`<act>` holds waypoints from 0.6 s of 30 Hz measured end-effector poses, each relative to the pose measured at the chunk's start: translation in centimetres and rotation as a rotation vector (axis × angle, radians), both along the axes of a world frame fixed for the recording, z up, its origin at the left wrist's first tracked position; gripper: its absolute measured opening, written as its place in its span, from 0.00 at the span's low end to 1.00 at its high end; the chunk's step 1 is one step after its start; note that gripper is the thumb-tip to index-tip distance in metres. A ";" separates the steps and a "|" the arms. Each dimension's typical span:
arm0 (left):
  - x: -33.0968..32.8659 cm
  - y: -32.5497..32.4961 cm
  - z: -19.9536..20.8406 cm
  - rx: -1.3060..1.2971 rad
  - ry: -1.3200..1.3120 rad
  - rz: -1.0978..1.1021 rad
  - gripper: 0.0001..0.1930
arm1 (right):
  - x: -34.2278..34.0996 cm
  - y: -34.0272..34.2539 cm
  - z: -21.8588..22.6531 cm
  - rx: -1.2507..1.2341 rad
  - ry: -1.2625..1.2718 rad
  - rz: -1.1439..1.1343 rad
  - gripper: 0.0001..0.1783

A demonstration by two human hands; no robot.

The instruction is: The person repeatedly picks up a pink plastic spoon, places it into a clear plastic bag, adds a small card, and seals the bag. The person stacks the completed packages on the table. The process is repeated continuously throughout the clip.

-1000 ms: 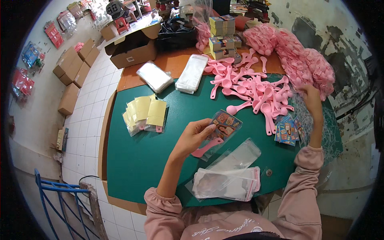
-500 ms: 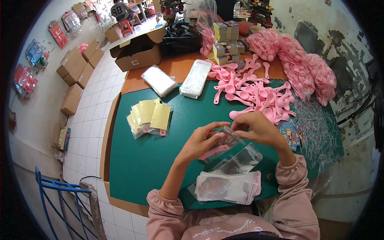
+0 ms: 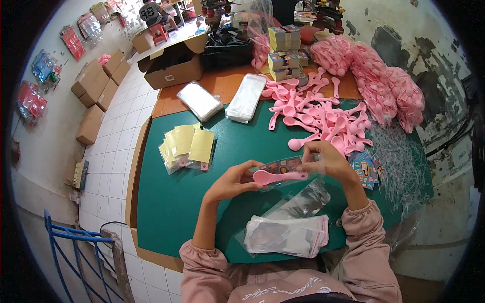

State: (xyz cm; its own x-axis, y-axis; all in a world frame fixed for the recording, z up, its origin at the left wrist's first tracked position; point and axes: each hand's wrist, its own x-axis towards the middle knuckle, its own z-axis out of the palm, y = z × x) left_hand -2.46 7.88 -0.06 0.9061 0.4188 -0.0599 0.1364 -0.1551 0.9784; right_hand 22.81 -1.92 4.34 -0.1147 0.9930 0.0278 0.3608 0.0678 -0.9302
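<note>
My left hand (image 3: pixel 230 183) and my right hand (image 3: pixel 328 160) hold a pink plastic spoon (image 3: pixel 277 177) together with a printed card in a clear sleeve (image 3: pixel 283 165), above the green table mat (image 3: pixel 172 202). The left fingers pinch the spoon's bowl end; the right hand grips the handle end and the sleeve. A heap of loose pink spoons (image 3: pixel 323 118) lies just beyond my right hand. A pile of clear bags (image 3: pixel 288 235) rests on the mat near my body.
Yellow-backed packed items (image 3: pixel 188 146) lie at the left of the mat. Two stacks of clear sleeves (image 3: pixel 246 97) sit behind them. Printed cards (image 3: pixel 366 169), bagged pink spoons (image 3: pixel 384 86), small boxes (image 3: pixel 285 50), an open carton (image 3: pixel 169 63) and a blue chair (image 3: pixel 76 247) surround the table.
My right hand came back from the card pile at the right and joined the left hand. Both hands now hold the spoon and sleeve lifted off the mat.
</note>
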 end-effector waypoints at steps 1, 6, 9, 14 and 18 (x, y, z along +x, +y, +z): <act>-0.2 0.0 -0.1 -0.202 -0.028 0.032 0.25 | 0.0 -0.2 0.0 -0.032 -0.025 0.020 0.07; 0.3 -0.8 0.4 -0.250 0.012 0.077 0.21 | -0.2 -0.7 -0.6 -0.150 0.184 -0.042 0.07; 1.2 -1.9 0.0 -0.083 0.061 0.297 0.20 | -0.4 -0.4 -1.3 0.080 -0.026 -0.183 0.09; 1.7 -4.6 -0.9 -0.648 -0.159 0.299 0.29 | -4.3 -0.2 -0.6 0.276 -0.338 -0.122 0.18; 1.1 -4.5 -1.5 -0.719 -0.149 0.392 0.30 | -5.0 -0.3 -2.9 0.244 -0.426 -0.026 0.16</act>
State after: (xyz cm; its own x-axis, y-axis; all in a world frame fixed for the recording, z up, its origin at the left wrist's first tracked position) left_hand -1.33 3.40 -1.51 0.7218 0.6113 -0.3246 -0.0881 0.5463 0.8330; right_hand 17.77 -2.25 1.49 -0.1413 0.9661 0.2162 0.7102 0.2510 -0.6577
